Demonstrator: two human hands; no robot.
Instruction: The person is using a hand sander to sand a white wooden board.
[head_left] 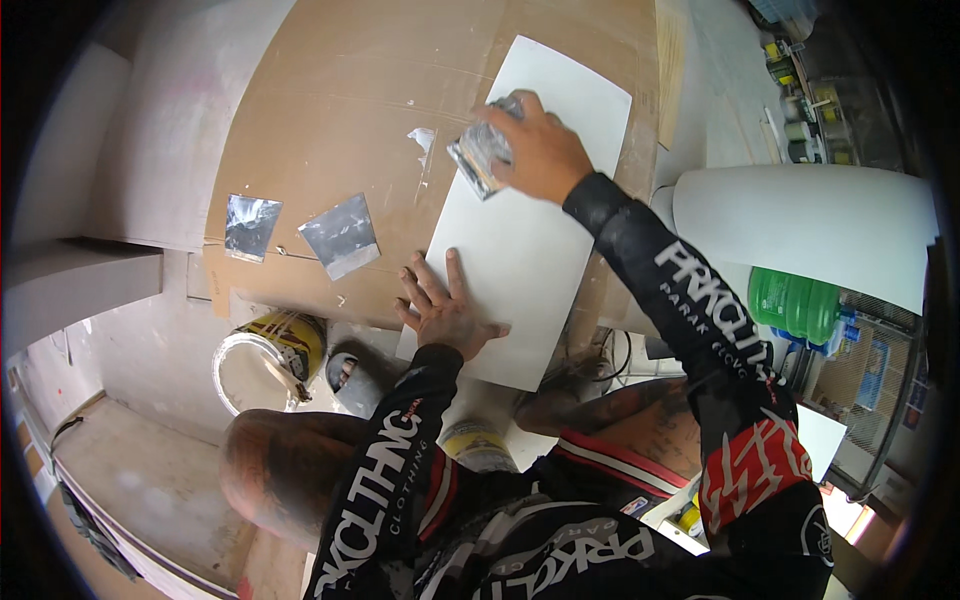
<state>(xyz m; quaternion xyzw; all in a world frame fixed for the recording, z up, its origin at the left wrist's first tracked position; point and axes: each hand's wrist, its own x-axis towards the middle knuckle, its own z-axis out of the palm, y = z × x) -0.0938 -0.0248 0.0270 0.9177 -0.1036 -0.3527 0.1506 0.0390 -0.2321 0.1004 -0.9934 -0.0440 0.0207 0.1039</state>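
Observation:
A long white panel [545, 250] lies at a slant on a cardboard-covered surface. My right hand [548, 150] is closed around a dusty grey, square-based sander [484, 150], which rests over the panel's left edge in its upper half. Lower on the same panel, my left hand [447, 312] lies flat with fingers spread, holding nothing. Two dark grey squares smeared with white, which look like used sandpaper [340, 236], lie on the cardboard left of the panel. White dust partly covers the sander's body.
The brown cardboard [400, 110] has white smears. Below its near edge stands an open yellow bucket [290, 345] with a whitish rim and a stick-like tool. A large white curved object [800, 225] and a green bottle [793, 305] are at the right. A black cable [628, 358] hangs near my knee.

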